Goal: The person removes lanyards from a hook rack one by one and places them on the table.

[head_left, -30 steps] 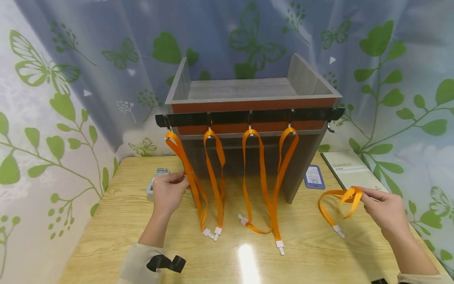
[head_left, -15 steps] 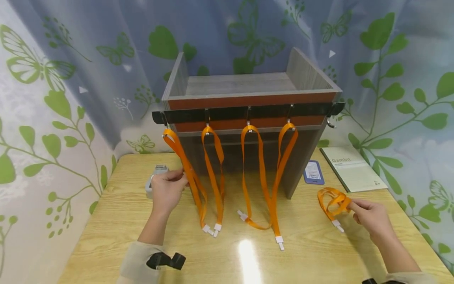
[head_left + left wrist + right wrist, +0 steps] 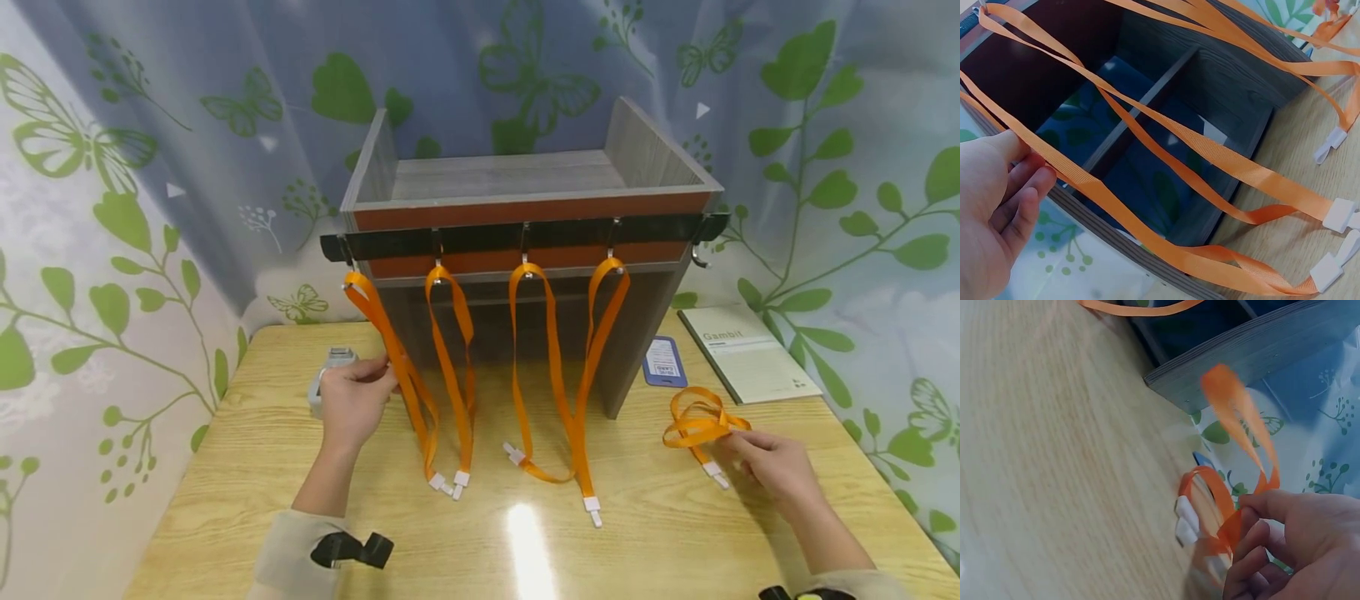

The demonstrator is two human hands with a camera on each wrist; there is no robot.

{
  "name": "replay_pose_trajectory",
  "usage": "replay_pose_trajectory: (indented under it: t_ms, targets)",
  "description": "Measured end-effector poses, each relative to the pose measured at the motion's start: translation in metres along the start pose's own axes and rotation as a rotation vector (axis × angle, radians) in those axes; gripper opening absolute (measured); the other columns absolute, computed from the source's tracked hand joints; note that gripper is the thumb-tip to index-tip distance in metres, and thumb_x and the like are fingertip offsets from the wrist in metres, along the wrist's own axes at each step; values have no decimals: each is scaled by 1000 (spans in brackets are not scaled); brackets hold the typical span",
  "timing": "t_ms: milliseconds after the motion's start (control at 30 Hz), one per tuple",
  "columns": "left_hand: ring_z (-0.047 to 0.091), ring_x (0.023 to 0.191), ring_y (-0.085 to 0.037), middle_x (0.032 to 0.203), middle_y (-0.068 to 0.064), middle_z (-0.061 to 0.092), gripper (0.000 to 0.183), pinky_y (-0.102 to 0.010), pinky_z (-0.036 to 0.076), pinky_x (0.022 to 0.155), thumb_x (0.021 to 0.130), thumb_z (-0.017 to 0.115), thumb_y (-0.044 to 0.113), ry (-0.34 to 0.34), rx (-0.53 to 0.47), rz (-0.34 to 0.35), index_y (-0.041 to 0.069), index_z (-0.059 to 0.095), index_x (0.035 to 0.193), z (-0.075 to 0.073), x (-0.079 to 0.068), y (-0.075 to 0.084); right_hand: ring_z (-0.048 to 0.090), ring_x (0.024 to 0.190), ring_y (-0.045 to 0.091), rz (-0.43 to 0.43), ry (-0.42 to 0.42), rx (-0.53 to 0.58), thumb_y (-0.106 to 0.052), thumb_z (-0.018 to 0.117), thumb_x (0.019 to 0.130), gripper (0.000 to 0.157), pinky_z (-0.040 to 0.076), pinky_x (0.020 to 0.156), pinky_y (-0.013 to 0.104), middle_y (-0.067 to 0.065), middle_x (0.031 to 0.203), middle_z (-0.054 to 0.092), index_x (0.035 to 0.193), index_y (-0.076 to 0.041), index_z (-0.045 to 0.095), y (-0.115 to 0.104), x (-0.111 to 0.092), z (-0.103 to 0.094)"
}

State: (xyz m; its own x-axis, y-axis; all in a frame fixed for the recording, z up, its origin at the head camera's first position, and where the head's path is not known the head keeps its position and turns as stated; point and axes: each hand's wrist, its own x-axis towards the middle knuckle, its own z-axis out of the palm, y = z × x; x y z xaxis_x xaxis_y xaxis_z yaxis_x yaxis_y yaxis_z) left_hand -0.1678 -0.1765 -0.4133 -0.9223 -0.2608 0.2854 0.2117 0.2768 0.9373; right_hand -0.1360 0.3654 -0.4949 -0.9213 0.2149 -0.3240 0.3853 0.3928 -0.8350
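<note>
In the head view my left hand (image 3: 354, 402) is at the leftmost orange lanyard (image 3: 396, 354), which hangs from a hook; in the left wrist view its fingertips pinch the strap's edge. My right hand (image 3: 776, 471) holds a loose orange lanyard (image 3: 697, 427) low over the table at the right. In the right wrist view this strap (image 3: 1232, 403) stands up in a loop from thumb and finger, and its white clip (image 3: 1186, 520) hangs beside the hand. Several more lanyards, among them one in the middle (image 3: 555, 358), hang with white clips towards the table.
A grey wooden shelf unit (image 3: 517, 200) carries the black hook rail (image 3: 480, 239); its right-end hook (image 3: 701, 256) bears no lanyard. A blue card holder (image 3: 663, 362) and a notebook (image 3: 750, 354) lie at right. Behind my left hand stands a grey-white device (image 3: 335, 360).
My right hand has come left and down with the loose lanyard, which has bunched into loops nearer the table. My left hand keeps its place at the leftmost lanyard. The view has shifted slightly.
</note>
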Motion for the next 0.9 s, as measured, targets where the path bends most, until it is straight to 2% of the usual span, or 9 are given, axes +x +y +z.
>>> replay_pose_trajectory:
  t_ms: [100, 200, 267, 367, 567, 733, 900]
  targets:
    - [68, 58, -5, 87, -29, 73, 22, -19, 57, 51, 86, 75, 4, 0, -3, 5, -11, 74, 103, 0, 0, -1, 56, 65, 2, 22, 10, -12, -36, 70, 93, 5, 50, 54, 20, -14, 70, 65, 90, -35, 73, 3, 2, 0]
    - [66, 57, -1, 87, -31, 73, 22, -19, 57, 50, 86, 74, 2, 6, -11, 14, -12, 73, 103, 1, 0, -1, 57, 67, 2, 15, -7, -53, -32, 67, 95, 26, 51, 58, 20, -15, 74, 68, 111, -13, 76, 4, 4, -1]
    - [65, 56, 1, 87, -31, 72, 22, -18, 56, 50, 86, 74, 1, 12, -13, 19, -12, 73, 103, 1, -1, -1, 57, 68, 3, 1, -39, -74, -30, 65, 97, 40, 51, 59, 20, -15, 77, 68, 122, 1, 70, 3, 4, -2]
    - [65, 56, 1, 87, -32, 72, 21, -17, 56, 49, 86, 75, 1, 18, -23, 22, -13, 73, 102, 1, -1, -1, 57, 70, 3, -28, -95, -81, -28, 61, 99, 50, 52, 61, 21, -16, 83, 69, 130, 11, 59, 2, 5, -4]
    - [66, 56, 0, 85, -31, 72, 21, -17, 56, 50, 85, 76, 1, 12, -31, 15, -12, 74, 101, 1, -2, 1, 55, 70, 4, -28, -140, -13, -33, 59, 101, 54, 54, 61, 22, -17, 88, 67, 132, 11, 58, 3, 5, -8]
    - [66, 56, -1, 84, -30, 73, 20, -17, 56, 50, 85, 76, 2, 7, -25, 14, -11, 74, 101, 1, -2, 2, 55, 73, 3, -22, -145, 59, -43, 59, 100, 58, 55, 65, 21, -18, 97, 60, 138, 2, 57, -1, 4, -13]
    - [66, 55, -1, 82, -29, 73, 22, -18, 56, 50, 86, 76, 4, 3, -22, 21, -11, 74, 102, 1, -1, 2, 54, 74, 3, -68, -159, 112, -44, 58, 100, 49, 54, 68, 21, -26, 104, 57, 137, -13, 61, -14, 1, -16]
